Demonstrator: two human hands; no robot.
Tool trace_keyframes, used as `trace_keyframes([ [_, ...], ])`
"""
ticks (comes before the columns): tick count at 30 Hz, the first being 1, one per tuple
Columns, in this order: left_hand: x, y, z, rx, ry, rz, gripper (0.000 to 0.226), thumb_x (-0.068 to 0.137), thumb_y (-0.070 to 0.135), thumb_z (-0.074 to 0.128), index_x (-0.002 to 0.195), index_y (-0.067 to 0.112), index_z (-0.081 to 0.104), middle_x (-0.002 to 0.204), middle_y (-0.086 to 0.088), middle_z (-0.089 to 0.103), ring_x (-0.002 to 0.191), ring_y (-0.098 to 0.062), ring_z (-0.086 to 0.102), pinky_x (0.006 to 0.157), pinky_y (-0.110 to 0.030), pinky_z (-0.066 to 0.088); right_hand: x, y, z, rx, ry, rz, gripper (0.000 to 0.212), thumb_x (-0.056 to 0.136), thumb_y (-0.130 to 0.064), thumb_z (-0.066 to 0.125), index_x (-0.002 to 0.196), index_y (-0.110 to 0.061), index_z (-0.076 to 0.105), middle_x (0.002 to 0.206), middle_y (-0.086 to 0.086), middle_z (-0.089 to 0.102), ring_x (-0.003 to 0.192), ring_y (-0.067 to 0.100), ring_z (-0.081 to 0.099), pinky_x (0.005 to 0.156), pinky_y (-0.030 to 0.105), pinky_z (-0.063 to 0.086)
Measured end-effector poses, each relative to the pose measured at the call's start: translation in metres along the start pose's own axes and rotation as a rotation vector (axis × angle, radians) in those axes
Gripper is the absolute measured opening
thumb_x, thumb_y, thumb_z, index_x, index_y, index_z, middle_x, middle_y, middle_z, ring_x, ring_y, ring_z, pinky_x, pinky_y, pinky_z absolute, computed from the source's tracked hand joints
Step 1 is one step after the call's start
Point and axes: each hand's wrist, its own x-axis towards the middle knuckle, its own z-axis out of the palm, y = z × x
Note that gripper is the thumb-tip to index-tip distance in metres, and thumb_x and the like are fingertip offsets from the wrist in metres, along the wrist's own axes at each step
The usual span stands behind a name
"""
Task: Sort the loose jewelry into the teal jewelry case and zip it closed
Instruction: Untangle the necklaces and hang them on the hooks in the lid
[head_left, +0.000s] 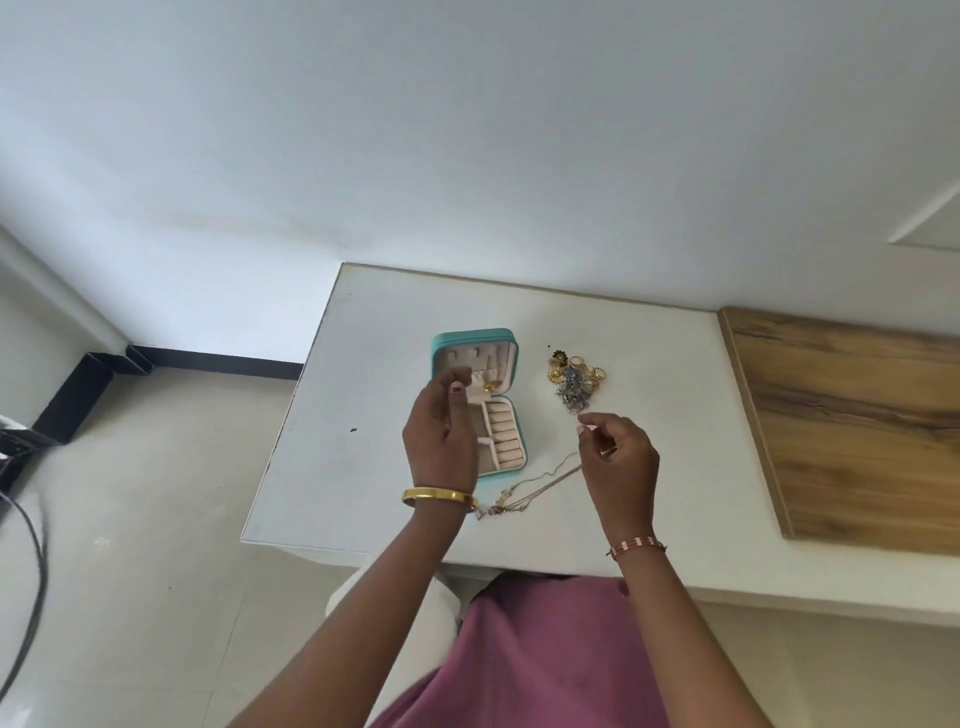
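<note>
White desk (395, 322) against a pale wall. Teal jewelry case (475, 402), open, mid-desk; loose jewelry pile (576, 382) just right of it. Left hand (441, 431) raised over the case, fingers curled, contents unclear. Right hand (618, 457) pinches a thin chain (540, 480) trailing to the near edge. Bare desk lies left.

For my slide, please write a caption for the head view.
Both hands hover over an open teal case; necklaces and loose jewelry wait outside.
</note>
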Motion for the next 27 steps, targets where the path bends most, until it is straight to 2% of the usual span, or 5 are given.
trace_keyframes([
  [8, -0.045, -0.021, 0.031, 0.104, -0.17, -0.04, 0.02, 0.091, 0.004, 0.047, 0.094, 0.011, 0.066, 0.088, 0.004, 0.064, 0.083, -0.012, 0.059, 0.072, -0.007, 0.042, -0.016, 0.055, -0.015, -0.021, -0.162, 0.235, 0.011, 0.081, -0.002, 0.061, 0.083, -0.009, 0.07, 0.079, 0.011, 0.067, 0.07, 0.018, 0.057, 0.062, 0.011, 0.039],
  [11, -0.054, -0.033, 0.043, 0.145, -0.26, -0.086, 0.021, 0.089, 0.001, 0.047, 0.094, 0.009, 0.066, 0.089, 0.002, 0.065, 0.085, -0.013, 0.059, 0.075, -0.01, 0.044, -0.011, 0.07, -0.016, -0.082, -0.196, 0.274, 0.014, 0.083, -0.001, 0.059, 0.09, -0.004, 0.07, 0.09, 0.013, 0.069, 0.081, 0.02, 0.062, 0.07, 0.015, 0.04],
  [17, -0.064, -0.047, 0.056, 0.228, -0.338, -0.177, 0.022, 0.088, 0.003, 0.049, 0.098, 0.01, 0.067, 0.097, -0.003, 0.069, 0.089, -0.013, 0.062, 0.085, -0.024, 0.047, -0.002, 0.071, -0.003, -0.353, -0.356, -0.028, 0.025, 0.087, -0.006, 0.056, 0.109, -0.009, 0.067, 0.1, 0.015, 0.061, 0.099, 0.028, 0.056, 0.079, 0.033, 0.047],
  [21, -0.066, -0.051, 0.058, 0.297, -0.377, -0.155, 0.022, 0.088, 0.004, 0.05, 0.1, 0.01, 0.067, 0.099, -0.003, 0.07, 0.086, -0.01, 0.059, 0.078, -0.012, 0.042, -0.004, 0.066, 0.004, -0.529, -0.38, -0.193, 0.012, 0.086, -0.001, 0.053, 0.09, -0.004, 0.064, 0.09, 0.013, 0.059, 0.09, 0.031, 0.056, 0.061, 0.035, 0.047],
  [27, -0.064, -0.061, 0.065, 0.615, -0.535, -0.086, 0.029, 0.09, 0.007, 0.045, 0.113, 0.011, 0.062, 0.112, -0.006, 0.066, 0.103, -0.021, 0.06, 0.086, -0.017, 0.039, -0.011, 0.068, -0.007, -0.534, -0.442, -0.229, 0.008, 0.081, 0.004, 0.054, 0.083, 0.0, 0.061, 0.088, 0.016, 0.059, 0.085, 0.033, 0.057, 0.061, 0.035, 0.046],
])
